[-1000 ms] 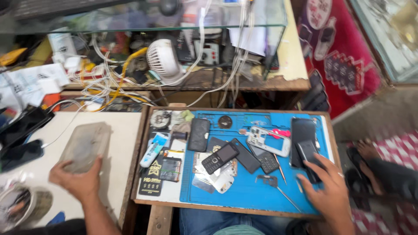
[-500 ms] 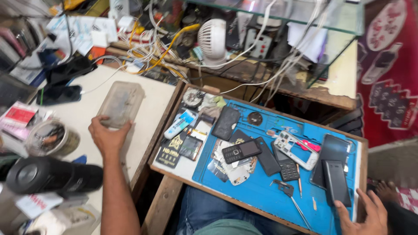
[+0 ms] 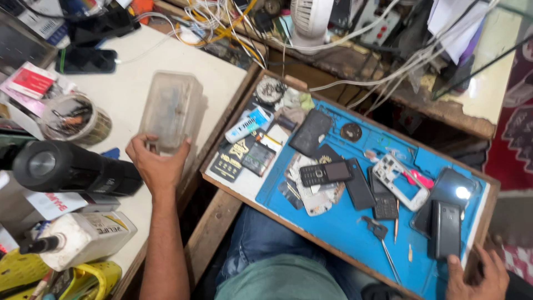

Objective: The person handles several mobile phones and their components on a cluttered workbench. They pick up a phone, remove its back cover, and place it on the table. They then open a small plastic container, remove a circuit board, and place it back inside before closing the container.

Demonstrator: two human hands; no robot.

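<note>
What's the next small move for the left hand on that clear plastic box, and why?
Probably draw the clear plastic box toward the body: the left hand grips only its near end, and it lies flat on the white table, away from the blue mat. The right hand rests at the tray's corner.

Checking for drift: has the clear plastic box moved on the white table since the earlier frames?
No. The clear plastic box sits by the white table's right edge as before, left hand on its near end; only the camera shifted.

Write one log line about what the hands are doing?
left hand: grips clear plastic box on white table | right hand: thumb on black phone, blue mat
</note>
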